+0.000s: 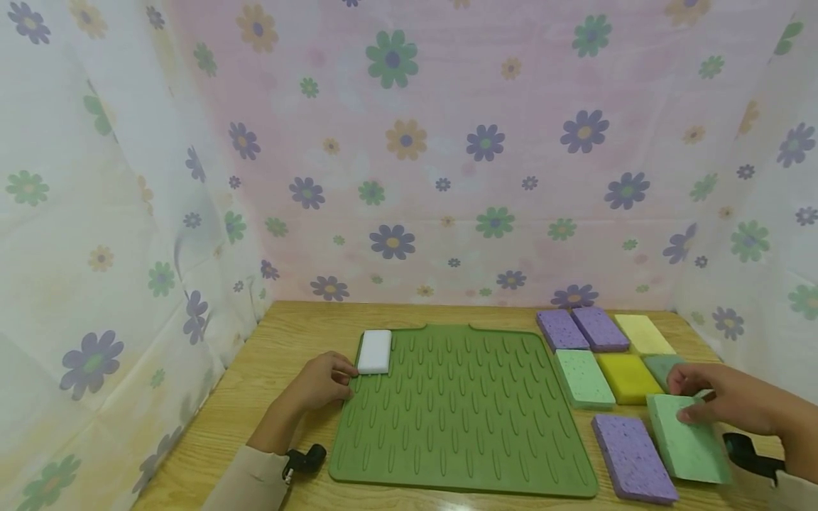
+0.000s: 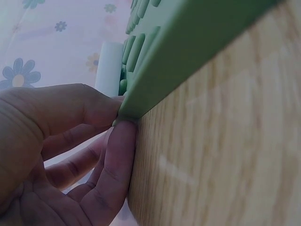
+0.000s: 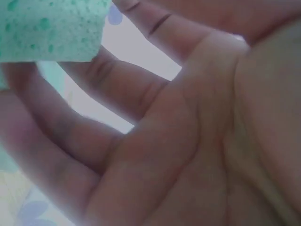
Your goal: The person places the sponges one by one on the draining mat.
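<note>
A green silicone mat [image 1: 460, 419] with raised oval ridges lies on the wooden table. My left hand [image 1: 322, 381] pinches the mat's left edge between thumb and finger, as the left wrist view shows close up. Just beside those fingers, a white sponge [image 1: 375, 352] rests on the mat's far left corner. On the right, my right hand [image 1: 728, 397] holds a light green sponge [image 1: 693, 447] by its far end. Part of that sponge [image 3: 49, 30] shows between the fingers in the right wrist view. Whether it is fully off the table I cannot tell.
Right of the mat lie purple sponges [image 1: 633, 458], another light green sponge [image 1: 584, 380], a bright yellow sponge [image 1: 629, 378], a pale yellow sponge [image 1: 644, 335] and a darker green sponge [image 1: 661, 367], partly behind my right hand. Flowered cloth [image 1: 441, 156] encloses the table's back and sides.
</note>
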Demonstrator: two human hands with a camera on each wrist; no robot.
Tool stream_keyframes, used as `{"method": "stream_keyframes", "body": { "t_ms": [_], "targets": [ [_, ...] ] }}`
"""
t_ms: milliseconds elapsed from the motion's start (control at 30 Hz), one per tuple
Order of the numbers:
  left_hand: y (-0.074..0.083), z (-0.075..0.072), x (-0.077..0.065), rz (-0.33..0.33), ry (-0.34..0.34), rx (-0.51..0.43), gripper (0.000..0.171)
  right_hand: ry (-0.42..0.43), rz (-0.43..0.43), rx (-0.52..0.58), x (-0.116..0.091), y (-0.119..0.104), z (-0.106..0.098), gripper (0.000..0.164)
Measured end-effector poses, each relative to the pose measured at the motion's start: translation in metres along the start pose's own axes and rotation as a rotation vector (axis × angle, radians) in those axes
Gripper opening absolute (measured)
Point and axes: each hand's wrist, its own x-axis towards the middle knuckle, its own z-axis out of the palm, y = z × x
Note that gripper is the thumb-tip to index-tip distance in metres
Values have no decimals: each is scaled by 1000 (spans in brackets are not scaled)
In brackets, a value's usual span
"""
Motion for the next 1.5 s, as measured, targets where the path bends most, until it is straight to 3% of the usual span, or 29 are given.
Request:
{"method": "stream_keyframes", "body": {
  "t_ms": [167,400,700,933,1133,1200,1400,1500],
  "targets": [
    [-1,0,0,3,-1,-13,31,90,19,-94,1,-9,2,20],
    [-2,0,0,1,-4,-14,31,133,43,-87,1,-15,3,19],
    [-1,0,0,8,-3,-9,31,417,30,-282,6,-23,7,25],
    [-1,0,0,6,-4,-4,30,486,76,-254,11,-34,8,35],
    [-1,0,1,0,-1,-2,30,596,30,-305,17,-42,10,35],
    [-1,0,1,-2,0,-1,30,607,28,-297,19,-44,11,43],
    [-1,1,0,-6,5,-1,31,582,59,-207,25,-51,13,94],
    [0,0,0,-6,5,-6,31,603,79,-242,27,-55,15,105]
  ]
}}
